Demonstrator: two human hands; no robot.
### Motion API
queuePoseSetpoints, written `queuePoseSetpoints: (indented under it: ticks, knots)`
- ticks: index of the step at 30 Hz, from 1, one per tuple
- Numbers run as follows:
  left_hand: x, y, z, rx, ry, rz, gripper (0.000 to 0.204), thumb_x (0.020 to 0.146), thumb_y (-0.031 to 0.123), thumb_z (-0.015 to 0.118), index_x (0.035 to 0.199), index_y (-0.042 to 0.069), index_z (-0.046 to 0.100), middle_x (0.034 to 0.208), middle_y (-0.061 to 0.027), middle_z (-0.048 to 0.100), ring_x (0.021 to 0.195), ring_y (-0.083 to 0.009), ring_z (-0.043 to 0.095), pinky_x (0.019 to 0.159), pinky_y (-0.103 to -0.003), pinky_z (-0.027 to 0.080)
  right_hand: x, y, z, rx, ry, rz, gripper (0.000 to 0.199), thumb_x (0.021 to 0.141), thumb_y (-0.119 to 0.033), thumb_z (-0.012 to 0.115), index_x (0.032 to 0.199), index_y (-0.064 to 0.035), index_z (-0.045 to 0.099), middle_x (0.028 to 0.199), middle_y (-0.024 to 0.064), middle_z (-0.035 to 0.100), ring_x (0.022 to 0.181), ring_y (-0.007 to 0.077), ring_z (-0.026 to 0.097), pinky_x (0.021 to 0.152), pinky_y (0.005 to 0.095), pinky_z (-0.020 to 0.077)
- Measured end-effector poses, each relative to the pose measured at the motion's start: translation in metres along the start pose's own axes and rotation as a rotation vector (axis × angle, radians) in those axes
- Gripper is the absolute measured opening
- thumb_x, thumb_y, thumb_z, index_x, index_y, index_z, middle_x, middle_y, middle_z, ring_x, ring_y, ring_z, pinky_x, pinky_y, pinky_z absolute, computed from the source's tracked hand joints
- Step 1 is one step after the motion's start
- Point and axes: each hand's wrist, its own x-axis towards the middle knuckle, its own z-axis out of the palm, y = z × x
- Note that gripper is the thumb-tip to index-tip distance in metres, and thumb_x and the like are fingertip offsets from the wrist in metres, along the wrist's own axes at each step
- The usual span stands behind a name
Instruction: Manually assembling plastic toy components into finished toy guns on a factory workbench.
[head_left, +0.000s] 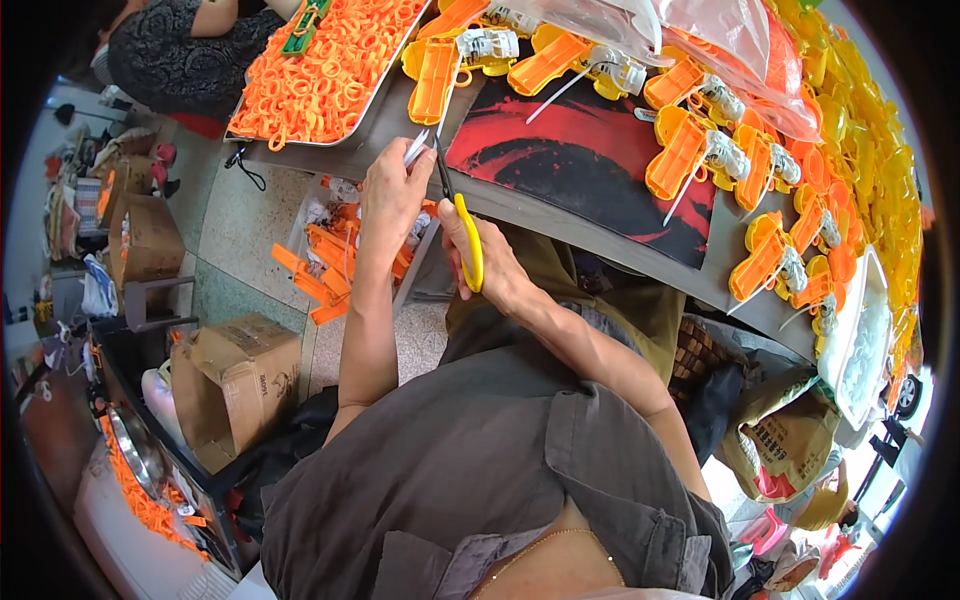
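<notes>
Grey counter [390, 115] spans the upper frame. At centre, our left grip [394, 190] pinches a slim white piece [415, 148]; our right grip [492, 258] holds yellow-handled scissors [470, 240]. A slipping blade could nick our fingertips; a loosened pinch could drop the piece toward the bin [418, 258] just below.

Grey table [395, 111]: red-black mat [560, 165], orange-yellow parts [678, 155] (several), tray [390, 73] of orange rings [325, 90].

bright light is spilling in from four o'clock, washing out that side. glare is whitening clear plastic bags [722, 35] at one o'clock. shadow is filling a cardboard box [243, 385] at eight o'clock. fisheye distortion is bending edges near the black rim.
</notes>
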Motion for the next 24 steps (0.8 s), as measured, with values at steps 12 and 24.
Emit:
queuePoseSetpoints:
  ticks: [12,24]
  knots:
    - [-0.083,-0.028,-0.029,-0.015,-0.193,-0.074,0.025,0.096,0.021,0.054,0.102,-0.002,0.052,0.096,-0.0243,0.058,0.089,-0.0409,0.058,0.079,-0.044,0.044,-0.023,-0.001,-0.005,0.095,0.016,0.030,0.068,0.091,-0.067,0.045,0.089,0.0000,0.053,0.062,0.0024,0.046,0.044,0.0116,0.051,0.039,0.0268,0.0454]
    - [-0.204,-0.116,0.040,0.383,-0.433,-0.234,0.068,0.084,0.023,0.070,0.138,-0.002,0.039,0.137,-0.0309,0.044,0.113,-0.0439,0.055,0.093,-0.048,0.046,-0.046,-0.039,-0.055,0.136,0.191,-0.120,0.060,0.094,-0.066,0.039,0.079,-0.0092,0.048,0.062,-0.0013,0.040,0.046,0.0073,0.041,0.039,0.0238,0.0389]
